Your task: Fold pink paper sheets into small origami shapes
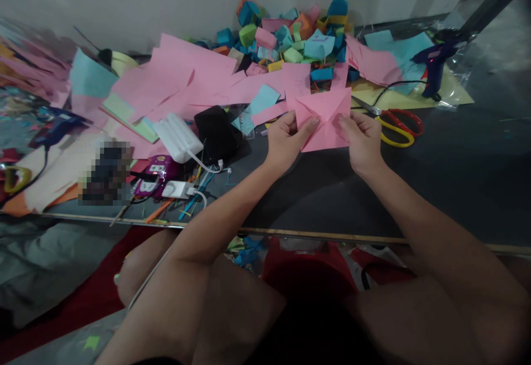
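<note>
A creased sheet of pink paper (327, 133) is held up above the dark table between both hands. My left hand (288, 141) pinches its left side, thumb on the front face. On the opposite side my right hand (364, 138) grips the sheet, its thumb also pressed to the front. Fold lines run across the paper and meet near its middle; the fingers behind it are partly hidden. Just right of my right hand lie scissors (400, 127) with red and yellow handles.
Small folded paper pieces (290, 38) are heaped along the wall. Large pink sheets (182, 72) spread over the left. A glue gun (435, 69) stands at the right, another glue gun (60, 127) at the left. A white power adapter (176, 138) and purple power strip (157, 174) lie near the front edge.
</note>
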Demonstrator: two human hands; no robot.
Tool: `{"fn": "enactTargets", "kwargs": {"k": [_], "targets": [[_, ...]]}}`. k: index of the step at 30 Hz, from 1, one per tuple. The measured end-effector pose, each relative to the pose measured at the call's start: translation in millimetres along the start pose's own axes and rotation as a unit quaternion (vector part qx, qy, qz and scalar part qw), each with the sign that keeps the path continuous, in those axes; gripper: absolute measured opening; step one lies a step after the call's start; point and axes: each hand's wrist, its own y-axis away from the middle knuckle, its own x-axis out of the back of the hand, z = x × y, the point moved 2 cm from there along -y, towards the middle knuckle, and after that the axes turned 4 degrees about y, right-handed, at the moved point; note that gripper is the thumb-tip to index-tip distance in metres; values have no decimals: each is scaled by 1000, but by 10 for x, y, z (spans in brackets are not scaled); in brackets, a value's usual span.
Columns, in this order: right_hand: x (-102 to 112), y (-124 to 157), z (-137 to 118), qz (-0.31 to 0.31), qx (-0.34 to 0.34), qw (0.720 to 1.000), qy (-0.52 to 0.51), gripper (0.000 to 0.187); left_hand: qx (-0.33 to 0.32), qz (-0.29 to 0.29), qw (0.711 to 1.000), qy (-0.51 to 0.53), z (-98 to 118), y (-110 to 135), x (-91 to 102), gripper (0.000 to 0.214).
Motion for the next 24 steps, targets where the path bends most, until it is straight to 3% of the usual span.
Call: {"fn": "enactTargets", "kwargs": {"k": [13, 24], "targets": [[31, -11, 16, -29, 32, 989, 142, 67, 26, -19, 999, 3, -121, -34, 22, 55], [27, 57, -131, -16, 105, 971, 216, 64, 24, 19, 999, 12, -121, -45, 24, 61]]}}
